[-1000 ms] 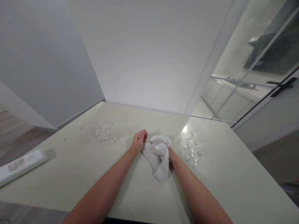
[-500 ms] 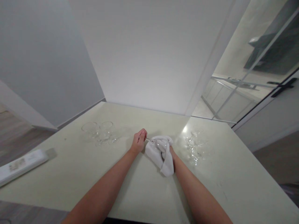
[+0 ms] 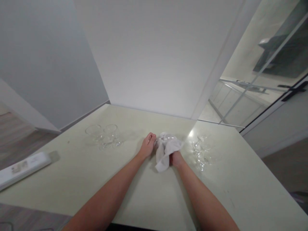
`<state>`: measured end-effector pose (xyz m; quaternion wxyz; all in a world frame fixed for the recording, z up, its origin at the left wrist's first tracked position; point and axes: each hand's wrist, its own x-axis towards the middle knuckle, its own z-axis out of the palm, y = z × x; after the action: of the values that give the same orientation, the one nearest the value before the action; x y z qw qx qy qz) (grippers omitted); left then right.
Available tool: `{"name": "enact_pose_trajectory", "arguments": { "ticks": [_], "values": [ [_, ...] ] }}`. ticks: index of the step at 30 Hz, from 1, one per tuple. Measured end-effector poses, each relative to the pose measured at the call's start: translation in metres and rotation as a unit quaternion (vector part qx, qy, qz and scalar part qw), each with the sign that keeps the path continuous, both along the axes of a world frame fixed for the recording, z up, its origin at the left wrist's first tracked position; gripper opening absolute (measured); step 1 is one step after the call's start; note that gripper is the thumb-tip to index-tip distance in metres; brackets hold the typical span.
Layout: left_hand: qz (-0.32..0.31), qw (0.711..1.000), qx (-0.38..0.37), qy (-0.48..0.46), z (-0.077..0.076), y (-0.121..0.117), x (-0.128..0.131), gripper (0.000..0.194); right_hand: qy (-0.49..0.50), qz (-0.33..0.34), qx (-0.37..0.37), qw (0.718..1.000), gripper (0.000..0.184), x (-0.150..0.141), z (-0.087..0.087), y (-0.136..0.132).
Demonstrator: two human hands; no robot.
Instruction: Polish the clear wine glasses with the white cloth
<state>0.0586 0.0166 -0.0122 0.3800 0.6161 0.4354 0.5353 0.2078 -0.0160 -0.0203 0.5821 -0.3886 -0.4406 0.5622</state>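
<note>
Above the middle of the table my left hand (image 3: 148,145) is closed around the stem end of a wine glass (image 3: 169,138), which lies sideways with its bowl to the right. A white cloth (image 3: 164,157) is draped about the bowl and hangs below it. My right hand (image 3: 176,158) grips the cloth from underneath; the folds hide most of its fingers. Part of the clear bowl shows above the cloth.
Clear stemmed glasses (image 3: 110,130) stand on the table left of my hands. More clear glassware (image 3: 199,155) is grouped to the right, its outlines hard to separate. A long white box (image 3: 26,168) lies at the left edge. Beyond the table rises a white wall (image 3: 154,64).
My left hand has shifted slightly right, nearer the cloth. The cloth has turned and bunched up, its lower end hanging higher and further left. The right hand shows more below it.
</note>
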Motion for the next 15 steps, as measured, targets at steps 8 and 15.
{"name": "enact_pose_trajectory", "arguments": {
  "ticks": [8, 15],
  "values": [
    [-0.175, 0.964, 0.096, 0.174, 0.011, -0.015, -0.007, 0.032, 0.116, -0.092, -0.012, 0.989, 0.024, 0.008, -0.004, 0.007],
    [-0.078, 0.984, 0.153, 0.053, 0.007, -0.01, -0.013, 0.041, 0.053, -0.13, 0.006, 0.99, 0.021, 0.009, -0.014, 0.008]
  ]
}}
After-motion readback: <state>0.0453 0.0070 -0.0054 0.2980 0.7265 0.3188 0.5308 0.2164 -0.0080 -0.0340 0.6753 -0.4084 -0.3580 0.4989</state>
